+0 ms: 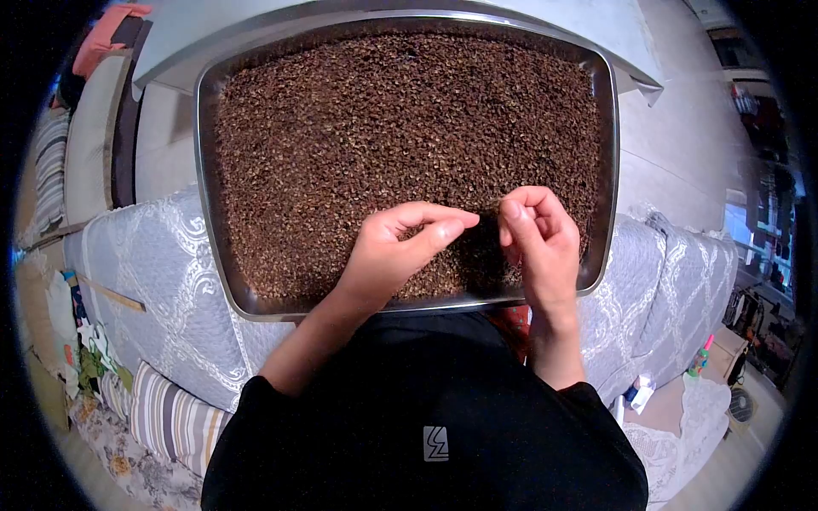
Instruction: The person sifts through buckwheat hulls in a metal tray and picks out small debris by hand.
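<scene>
A large metal tray (203, 170) holds a wide layer of small brown dried pieces (383, 128). Above the lower middle of this layer is my left hand (405, 243), its thumb and index finger pinched together; anything between them is too small to make out. My right hand (538, 238) hovers over the lower right part of the layer, with thumb tip against the curled index finger. Whatever that pinch holds is also too small to tell. The two hands are close together but do not touch.
A grey patterned cover (153, 272) spreads on both sides below the tray. Beyond the tray's far edge is a white surface (324, 10). A striped cushion (175, 417) lies at the lower left. At the right are a box (726, 351) and a green bottle (700, 362).
</scene>
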A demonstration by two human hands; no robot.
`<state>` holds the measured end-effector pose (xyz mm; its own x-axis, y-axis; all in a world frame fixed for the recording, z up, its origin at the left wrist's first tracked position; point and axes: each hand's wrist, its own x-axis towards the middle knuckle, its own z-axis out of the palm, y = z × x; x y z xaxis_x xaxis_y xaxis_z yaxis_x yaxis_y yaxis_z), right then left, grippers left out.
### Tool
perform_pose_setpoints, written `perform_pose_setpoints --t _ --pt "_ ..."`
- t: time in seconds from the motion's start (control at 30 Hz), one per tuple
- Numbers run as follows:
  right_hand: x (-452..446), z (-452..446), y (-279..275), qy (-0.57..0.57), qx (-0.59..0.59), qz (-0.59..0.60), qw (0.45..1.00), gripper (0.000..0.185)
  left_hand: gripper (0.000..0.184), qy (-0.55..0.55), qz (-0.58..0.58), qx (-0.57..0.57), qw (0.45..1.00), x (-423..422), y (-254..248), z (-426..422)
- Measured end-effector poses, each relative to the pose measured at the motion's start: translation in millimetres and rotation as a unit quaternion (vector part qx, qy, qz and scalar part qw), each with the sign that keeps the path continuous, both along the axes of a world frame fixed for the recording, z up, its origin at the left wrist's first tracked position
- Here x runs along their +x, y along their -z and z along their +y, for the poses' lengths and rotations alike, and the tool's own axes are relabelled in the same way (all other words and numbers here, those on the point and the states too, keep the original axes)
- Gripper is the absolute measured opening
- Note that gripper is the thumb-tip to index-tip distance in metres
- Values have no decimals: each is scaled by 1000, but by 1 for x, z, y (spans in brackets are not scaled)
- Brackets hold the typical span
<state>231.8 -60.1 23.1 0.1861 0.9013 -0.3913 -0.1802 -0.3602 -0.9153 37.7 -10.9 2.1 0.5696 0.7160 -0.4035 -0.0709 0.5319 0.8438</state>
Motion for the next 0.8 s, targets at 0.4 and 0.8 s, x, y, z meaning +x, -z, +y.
perform_pose_setpoints --t 0.4,0.8 --pt "-39 7 31 18 407 -483 775 30 29 -52 -237 -286 927 4 7 -6" --pt "-28 -5 17 -81 289 -182 936 20 20 -53 -248 -197 947 -8 10 2"
